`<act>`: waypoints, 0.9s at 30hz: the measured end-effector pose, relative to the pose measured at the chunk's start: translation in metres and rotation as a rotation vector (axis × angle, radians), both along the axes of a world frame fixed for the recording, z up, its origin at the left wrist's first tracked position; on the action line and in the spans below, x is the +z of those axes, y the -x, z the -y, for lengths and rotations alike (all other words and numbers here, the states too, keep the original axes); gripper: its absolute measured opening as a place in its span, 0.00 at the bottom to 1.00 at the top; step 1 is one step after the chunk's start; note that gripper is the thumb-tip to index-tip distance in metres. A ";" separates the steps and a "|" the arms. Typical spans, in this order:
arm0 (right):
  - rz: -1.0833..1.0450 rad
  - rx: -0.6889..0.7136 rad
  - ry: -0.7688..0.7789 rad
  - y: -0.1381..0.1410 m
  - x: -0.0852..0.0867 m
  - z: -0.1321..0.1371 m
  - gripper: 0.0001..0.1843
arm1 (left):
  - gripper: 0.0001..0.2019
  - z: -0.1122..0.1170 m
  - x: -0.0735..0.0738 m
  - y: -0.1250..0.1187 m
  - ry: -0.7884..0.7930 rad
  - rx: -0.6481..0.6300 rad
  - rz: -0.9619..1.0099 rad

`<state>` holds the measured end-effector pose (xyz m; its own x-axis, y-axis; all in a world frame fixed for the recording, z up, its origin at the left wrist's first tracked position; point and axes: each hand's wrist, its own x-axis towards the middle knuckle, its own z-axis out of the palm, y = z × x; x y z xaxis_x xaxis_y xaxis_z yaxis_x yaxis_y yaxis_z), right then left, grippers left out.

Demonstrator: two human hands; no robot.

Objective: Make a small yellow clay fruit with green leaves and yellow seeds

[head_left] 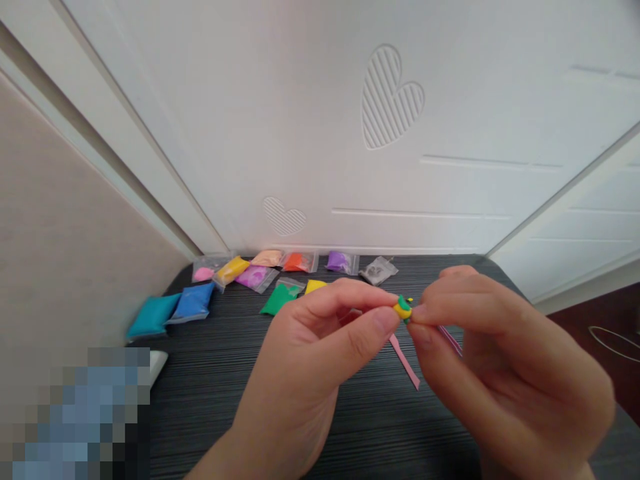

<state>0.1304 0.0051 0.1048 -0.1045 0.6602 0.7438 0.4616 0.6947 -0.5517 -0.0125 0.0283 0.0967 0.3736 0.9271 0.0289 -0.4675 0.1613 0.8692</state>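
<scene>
My left hand [310, 353] and my right hand [500, 373] meet above a dark striped table [210, 400]. Between their pinched fingertips sits a small lump of yellow and green clay [403, 309]. Thumb and forefinger of each hand press on it from either side. A thin pink tool [405, 362] slants down just below the fingers; a second pink strip [450, 340] shows by my right hand's fingers, and which hand holds either one is hidden.
Several small clay bags lie along the table's far edge: teal [153, 315], blue [194, 301], pink [204, 273], yellow [233, 269], magenta [256, 277], peach [267, 257], orange [299, 261], purple [341, 261], grey [377, 270], green [278, 298]. A white panelled door stands behind.
</scene>
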 end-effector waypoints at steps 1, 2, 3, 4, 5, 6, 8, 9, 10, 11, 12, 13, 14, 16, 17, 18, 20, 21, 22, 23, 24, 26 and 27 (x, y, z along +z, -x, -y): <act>-0.015 0.011 0.006 0.000 -0.001 0.000 0.16 | 0.04 -0.001 -0.001 0.000 -0.011 0.003 -0.006; -0.024 0.017 0.012 0.000 -0.001 0.000 0.16 | 0.05 -0.001 -0.001 0.000 -0.018 0.007 -0.012; -0.028 0.017 0.019 0.000 -0.001 0.000 0.16 | 0.05 -0.002 -0.002 0.001 -0.023 0.009 -0.017; -0.027 0.013 0.027 0.000 -0.001 0.000 0.16 | 0.05 -0.002 -0.002 0.001 -0.028 0.011 -0.019; -0.024 0.006 0.032 0.001 -0.001 0.000 0.15 | 0.05 -0.003 -0.003 0.001 -0.033 0.014 -0.021; -0.016 -0.007 0.040 0.001 -0.001 0.000 0.14 | 0.05 -0.003 -0.003 0.001 -0.041 0.019 -0.022; 0.008 -0.037 0.066 0.001 -0.001 -0.001 0.11 | 0.05 -0.003 -0.002 0.000 -0.049 0.038 -0.020; 0.018 -0.046 0.076 0.000 0.000 -0.001 0.10 | 0.05 -0.003 -0.001 -0.001 -0.047 0.056 -0.021; 0.022 -0.050 0.082 0.000 -0.001 -0.001 0.10 | 0.05 -0.003 0.000 -0.001 -0.042 0.078 -0.024; 0.019 -0.048 0.085 0.000 -0.001 0.000 0.10 | 0.04 -0.003 0.002 -0.002 -0.035 0.100 -0.029; 0.012 -0.042 0.085 0.000 -0.001 0.000 0.11 | 0.04 -0.003 0.003 -0.003 -0.028 0.117 -0.033; 0.004 -0.033 0.081 0.000 -0.002 0.000 0.11 | 0.03 -0.003 0.004 -0.004 -0.021 0.133 -0.037; 0.000 -0.025 0.080 0.000 -0.002 -0.001 0.12 | 0.03 -0.003 0.004 -0.004 -0.017 0.143 -0.041; 0.006 -0.018 0.084 0.000 -0.003 -0.001 0.12 | 0.03 -0.003 0.003 -0.003 -0.015 0.136 -0.050; 0.011 -0.018 0.085 0.000 -0.003 -0.001 0.12 | 0.03 -0.003 0.002 -0.003 -0.019 0.124 -0.052; 0.013 -0.023 0.086 0.000 -0.003 -0.001 0.12 | 0.04 -0.004 0.001 -0.002 -0.024 0.107 -0.055; 0.017 -0.035 0.090 0.001 -0.004 -0.001 0.12 | 0.04 -0.004 -0.001 0.000 -0.030 0.081 -0.050; 0.016 -0.037 0.089 0.001 -0.004 -0.001 0.12 | 0.04 -0.004 -0.002 0.000 -0.030 0.071 -0.045; 0.014 -0.036 0.084 0.001 -0.005 -0.002 0.13 | 0.05 -0.004 -0.003 0.001 -0.029 0.065 -0.041; 0.007 -0.034 0.073 0.001 -0.005 -0.002 0.13 | 0.05 -0.004 -0.004 0.001 -0.028 0.061 -0.040; -0.001 -0.033 0.061 0.001 -0.006 -0.002 0.13 | 0.05 -0.004 -0.004 0.001 -0.028 0.057 -0.042; -0.018 -0.037 0.035 0.002 -0.006 -0.003 0.13 | 0.05 -0.004 -0.004 0.002 -0.038 0.053 -0.045; -0.023 -0.042 0.030 0.002 -0.007 -0.003 0.13 | 0.05 -0.004 -0.004 0.002 -0.041 0.062 -0.047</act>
<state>0.1284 0.0083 0.0981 -0.0597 0.6858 0.7254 0.4771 0.6579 -0.5827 -0.0142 0.0321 0.0923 0.3178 0.9468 0.0513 -0.4343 0.0972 0.8955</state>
